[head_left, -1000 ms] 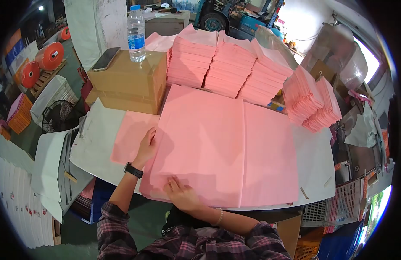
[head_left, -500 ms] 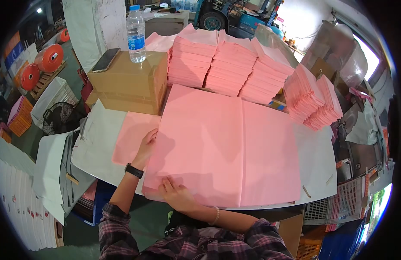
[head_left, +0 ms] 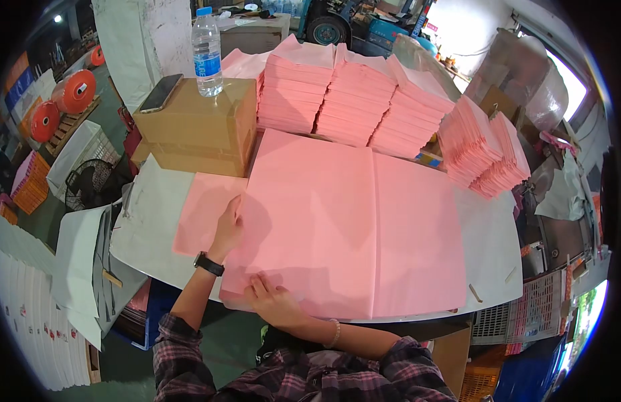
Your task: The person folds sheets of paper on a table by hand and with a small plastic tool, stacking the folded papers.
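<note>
A large pink sheet lies spread over the table, with a straight fold or seam line running down its right part. At its left edge is my left hand, closed around the border, its fingertips partly hidden. My right hand rests on the lower left part of the sheet near the table's front edge, fingers apart and slightly bent. A smaller folded pink piece lies flat just left of my left hand.
Tall stacks of folded pink pieces line the table's back, with smaller leaning stacks at the right. A cardboard box at the back left carries a phone and a water bottle. The white table has a curved edge.
My left hand has shifted slightly at the sheet's left edge, its fingers drawing closer together. My right hand and the sheet stay almost where they were.
</note>
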Motion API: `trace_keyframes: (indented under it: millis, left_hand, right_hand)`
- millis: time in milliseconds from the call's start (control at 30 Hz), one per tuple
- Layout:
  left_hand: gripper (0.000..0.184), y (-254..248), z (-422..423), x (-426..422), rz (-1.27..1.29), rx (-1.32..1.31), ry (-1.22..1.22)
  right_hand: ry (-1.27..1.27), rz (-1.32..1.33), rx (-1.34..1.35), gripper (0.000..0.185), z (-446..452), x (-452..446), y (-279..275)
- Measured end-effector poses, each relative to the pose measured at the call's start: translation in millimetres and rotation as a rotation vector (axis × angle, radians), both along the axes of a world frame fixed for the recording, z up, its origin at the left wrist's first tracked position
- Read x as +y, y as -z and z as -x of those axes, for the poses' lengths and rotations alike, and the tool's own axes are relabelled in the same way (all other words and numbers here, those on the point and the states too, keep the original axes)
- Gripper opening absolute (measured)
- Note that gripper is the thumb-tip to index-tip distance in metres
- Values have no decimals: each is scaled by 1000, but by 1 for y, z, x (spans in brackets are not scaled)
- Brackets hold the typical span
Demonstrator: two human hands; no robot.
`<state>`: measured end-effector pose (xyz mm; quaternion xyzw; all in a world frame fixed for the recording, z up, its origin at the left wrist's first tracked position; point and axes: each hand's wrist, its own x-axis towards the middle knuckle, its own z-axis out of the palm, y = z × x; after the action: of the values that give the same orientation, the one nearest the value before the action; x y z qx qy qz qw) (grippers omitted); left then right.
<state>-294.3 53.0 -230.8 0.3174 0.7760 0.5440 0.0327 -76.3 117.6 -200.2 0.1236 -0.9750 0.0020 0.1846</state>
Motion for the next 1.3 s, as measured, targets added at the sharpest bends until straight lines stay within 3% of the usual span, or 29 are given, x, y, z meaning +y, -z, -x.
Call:
trace_keyframes:
  millis: [33, 67, 167, 333, 433, 567, 800, 867, 967, 1067, 1200, 1300]
  left_hand:
    - [55, -1, -1, 2, 119, 273, -53]
    - [55, -12, -3, 5, 119, 272, -52]
    - [45, -45, -3, 14, 394, 668, 182]
    - [29, -61, -5, 32, 598, 547, 283]
    - [21, -65, -13, 43, 755, 586, 224]
    - [30, -71, -20, 52, 828, 565, 194]
    - [41, -74, -22, 56, 793, 572, 168]
    - [42, -75, -23, 56, 754, 543, 161]
    - [41, -80, -22, 60, 730, 510, 181]
    - [39, -82, -22, 57, 709, 476, 209]
    - [30, -66, -13, 53, 791, 587, 212]
    - [23, -61, -9, 49, 719, 658, 255]
  right_hand:
    - [0, -5, -5, 19, 0, 0, 0]
    - [1, -5, -5, 19, 0, -1, 1]
    - [21, -18, 16, 24, 0, -3, 4]
    - [-87, 269, -262, 29, -16, 12, -29]
    - [186, 453, -560, 30, -21, 59, -69]
    - [384, 541, -160, 22, 1, 190, -46]
    - [473, 743, -32, 8, 78, 381, 5]
    - [618, 429, -18, 9, 120, 437, 20]
    - [700, 418, 174, 6, 148, 458, 10]
    - [560, 265, 297, 5, 138, 438, -13]
    - [307, 50, 312, 10, 48, 390, -3]
    - [153, 46, 30, 18, -82, 312, -1]
